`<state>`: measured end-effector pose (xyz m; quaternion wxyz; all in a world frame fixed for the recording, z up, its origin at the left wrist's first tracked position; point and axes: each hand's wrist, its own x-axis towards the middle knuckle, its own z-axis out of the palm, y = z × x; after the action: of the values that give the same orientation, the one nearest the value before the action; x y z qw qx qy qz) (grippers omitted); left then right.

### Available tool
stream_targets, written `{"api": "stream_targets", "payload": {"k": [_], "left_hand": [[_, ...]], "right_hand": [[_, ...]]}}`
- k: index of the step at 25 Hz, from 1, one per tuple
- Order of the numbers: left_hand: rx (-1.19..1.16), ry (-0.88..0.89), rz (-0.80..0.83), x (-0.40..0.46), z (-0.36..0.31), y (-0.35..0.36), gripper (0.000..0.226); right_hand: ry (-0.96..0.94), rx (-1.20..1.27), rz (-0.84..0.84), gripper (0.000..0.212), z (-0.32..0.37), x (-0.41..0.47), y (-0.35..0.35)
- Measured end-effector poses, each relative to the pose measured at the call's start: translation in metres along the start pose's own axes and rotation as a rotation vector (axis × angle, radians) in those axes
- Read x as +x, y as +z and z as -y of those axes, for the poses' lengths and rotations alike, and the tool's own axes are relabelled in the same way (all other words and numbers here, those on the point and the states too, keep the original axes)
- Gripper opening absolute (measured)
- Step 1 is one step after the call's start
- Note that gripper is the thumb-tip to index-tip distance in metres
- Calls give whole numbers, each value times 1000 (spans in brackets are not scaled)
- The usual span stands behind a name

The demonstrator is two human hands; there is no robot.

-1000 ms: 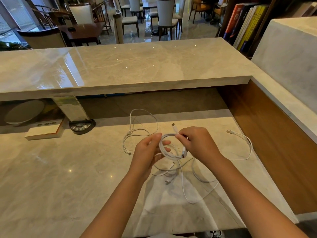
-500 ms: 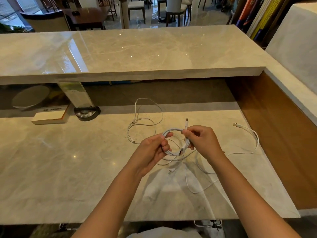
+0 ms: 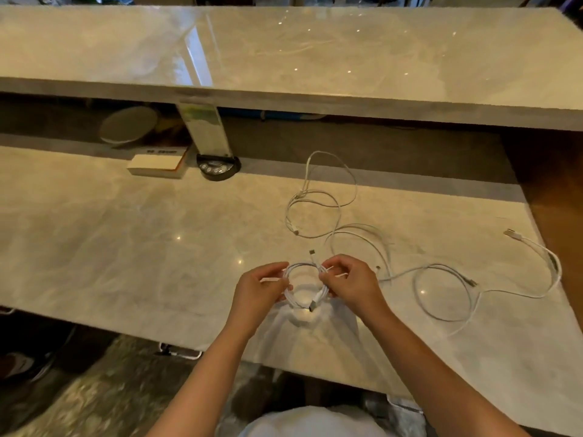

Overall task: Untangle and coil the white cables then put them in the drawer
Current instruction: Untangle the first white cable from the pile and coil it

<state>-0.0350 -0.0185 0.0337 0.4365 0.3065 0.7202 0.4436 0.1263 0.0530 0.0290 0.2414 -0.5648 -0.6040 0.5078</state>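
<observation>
A: What's changed w/ the coil?
B: Pulled clear of the other cables, now nearer bench edge. Left hand & right hand each pinch a side. Drawer next, prob

No text or label can be read.

Between the two hands, the left hand and the right hand, sits a coiled cable above the table. Loose cables lie on the table to the right of and beyond the hands. Far beyond and left of the hands, a box lies just beside a round base, under a raised shelf.
</observation>
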Motion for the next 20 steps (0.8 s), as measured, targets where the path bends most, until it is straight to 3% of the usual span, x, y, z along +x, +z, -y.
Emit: {"api": "stream_targets", "payload": {"k": [3,9,12,16,20], "left_hand": [[279,115,-60,0,23,-19,30],[566,227,-54,4,45,-26,30],[664,269,-13,6,54,-26,31],[797,333,-15,10,66,-29,35],[857,357,6,13,69,-29,38]], "right_hand": [[-47,-86,26,11,-9,2,33],[-237,-431,7,10,-29,2,64],[-350,-644,-22,16,-37,2,66],[-483,-765,-74,9,-40,1,67],[-566,-827,-82,15,-44,1,67]]}}
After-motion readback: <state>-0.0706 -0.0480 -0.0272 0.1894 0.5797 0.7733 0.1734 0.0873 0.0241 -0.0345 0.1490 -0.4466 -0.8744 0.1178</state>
